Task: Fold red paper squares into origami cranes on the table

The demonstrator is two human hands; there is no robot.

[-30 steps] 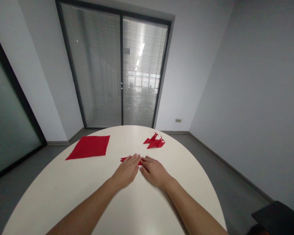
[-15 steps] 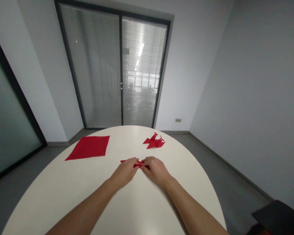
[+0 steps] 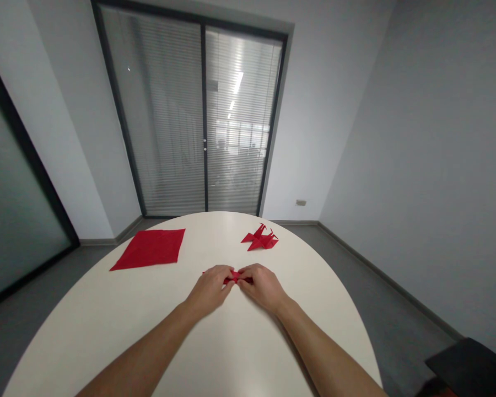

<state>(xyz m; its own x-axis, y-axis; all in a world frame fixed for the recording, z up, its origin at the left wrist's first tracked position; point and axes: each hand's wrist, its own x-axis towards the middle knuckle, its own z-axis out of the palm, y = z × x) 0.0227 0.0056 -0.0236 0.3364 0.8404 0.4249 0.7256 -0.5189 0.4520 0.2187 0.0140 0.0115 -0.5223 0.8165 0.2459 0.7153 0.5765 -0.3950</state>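
Pale walls (image 3: 438, 138) enclose the space, with a grey floor (image 3: 366, 286) at their foot. A wide dark-framed window (image 3: 169, 121) faces the person, its two panes covered by slatted blinds; light shows through the right pane. A frosted panel (image 3: 20, 182) in a black frame stands at the far left. The round white counter (image 3: 240, 353) fills the lower middle, its far edge just short of the window's base as seen from here. At the lower right, beside the counter, a black object (image 3: 471, 364) is cut off by the frame, too little of it showing to name.

Both bare forearms reach in over the counter from the near side. A flat red sheet (image 3: 152, 248) lies toward the far left of the counter, apart from the hands. The left hand (image 3: 209, 289) and right hand (image 3: 264, 286) meet near the middle, almost touching. On each, the fingers are bent and nearly closed, thumb toward the fingertips, pinching a small folded red paper between them. Two red cranes sit close together beyond the right hand (image 3: 259, 241). The paper (image 3: 235, 277) is low at the counter's surface, mostly hidden; a little shows between the hands and a tip beyond the left one. Low on the wall is a small plate (image 3: 301, 203).
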